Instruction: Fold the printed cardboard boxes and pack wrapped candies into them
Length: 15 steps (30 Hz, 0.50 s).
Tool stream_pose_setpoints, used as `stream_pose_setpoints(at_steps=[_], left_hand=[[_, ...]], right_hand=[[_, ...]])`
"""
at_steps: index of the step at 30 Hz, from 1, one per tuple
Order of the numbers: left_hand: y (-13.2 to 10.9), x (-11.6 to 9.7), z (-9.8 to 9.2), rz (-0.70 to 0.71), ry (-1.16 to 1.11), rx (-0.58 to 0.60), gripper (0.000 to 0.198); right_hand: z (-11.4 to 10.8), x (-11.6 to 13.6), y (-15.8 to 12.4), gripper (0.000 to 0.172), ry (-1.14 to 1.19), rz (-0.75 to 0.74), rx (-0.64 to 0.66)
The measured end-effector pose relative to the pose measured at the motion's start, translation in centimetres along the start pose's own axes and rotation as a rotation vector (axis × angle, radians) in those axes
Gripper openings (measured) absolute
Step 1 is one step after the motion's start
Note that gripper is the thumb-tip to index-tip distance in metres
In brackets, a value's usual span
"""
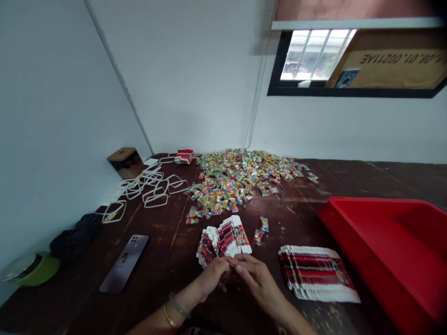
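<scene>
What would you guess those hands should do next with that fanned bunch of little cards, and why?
Probably peel one card off the fan: both hands, left and right, pinch its lower edge, and loose packets lie just beyond, beside the pile.

At your two o'clock, the cardboard sheet (394, 63) in the window bears upside-down print: "06.01.00211AE", its start cut off.

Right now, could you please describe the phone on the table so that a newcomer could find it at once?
Start at the dark wooden table and look to its near left part, left of the person's left hand. There the phone lies flat, back up, slanting toward the wall. It is the only smooth, greyish-purple slab there, set between the green bowl and the fanned red-and-white cartons.
</scene>
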<state>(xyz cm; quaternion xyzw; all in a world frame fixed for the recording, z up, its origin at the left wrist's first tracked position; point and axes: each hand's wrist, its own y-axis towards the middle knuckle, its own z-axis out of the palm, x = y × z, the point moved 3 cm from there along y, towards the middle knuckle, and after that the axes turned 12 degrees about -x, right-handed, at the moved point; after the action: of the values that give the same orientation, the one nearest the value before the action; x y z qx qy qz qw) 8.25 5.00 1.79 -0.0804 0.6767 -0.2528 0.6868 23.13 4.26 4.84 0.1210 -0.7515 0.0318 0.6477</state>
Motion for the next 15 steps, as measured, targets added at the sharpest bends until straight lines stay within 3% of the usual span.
stream_pose_setpoints(at_steps=[5, 10, 12, 15], left_hand=[[-0.6, 0.4, 0.1, 0.009, -0.162, 0.131, 0.041], [-1.7, 2.9, 1.1, -0.170, -0.247, 0.200, 0.054], [-2.1, 3.5, 2.2, -0.210, -0.277, 0.288, 0.056], [-2.0, 3.5, 3.0, -0.139, -0.142, 0.405, 0.051]], right_hand=[[-0.8, -1.1, 0.3, 0.031, -0.007, 0.081, -0.109], [0.1, -2.0, -1.9, 0.031, -0.163, -0.018, -0.074], [-1.2, -2.1, -3.8, 0.030, -0.163, 0.041, -0.103], [-6.0, -2.0, -8.1, 0.025, -0.193, 0.234, -0.046]])
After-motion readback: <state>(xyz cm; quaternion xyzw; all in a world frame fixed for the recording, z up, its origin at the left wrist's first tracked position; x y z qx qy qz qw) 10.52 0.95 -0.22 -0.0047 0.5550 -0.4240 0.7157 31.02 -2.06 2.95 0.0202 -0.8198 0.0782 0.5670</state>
